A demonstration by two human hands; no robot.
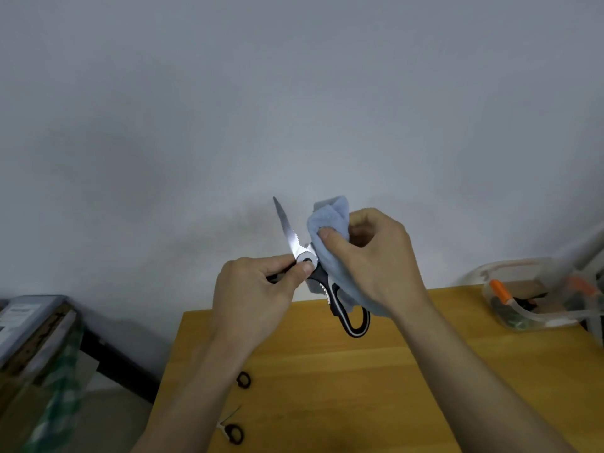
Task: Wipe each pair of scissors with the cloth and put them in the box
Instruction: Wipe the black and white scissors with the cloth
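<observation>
Spanning both hands [313, 276], open scissors [295, 243]

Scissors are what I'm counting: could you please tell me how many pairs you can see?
3 at least: the black-handled kitchen scissors held in both hands; two small black-handled scissors on the wooden table, partly hidden by the left forearm. The clear plastic box may hold more.

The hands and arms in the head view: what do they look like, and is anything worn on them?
Both are bare. The left hand and the right hand show no glove, ring, watch or bracelet. Both forearms are uncovered down to the frame's lower edge; no sleeve is visible. The fingernails are short and unpainted.
</observation>
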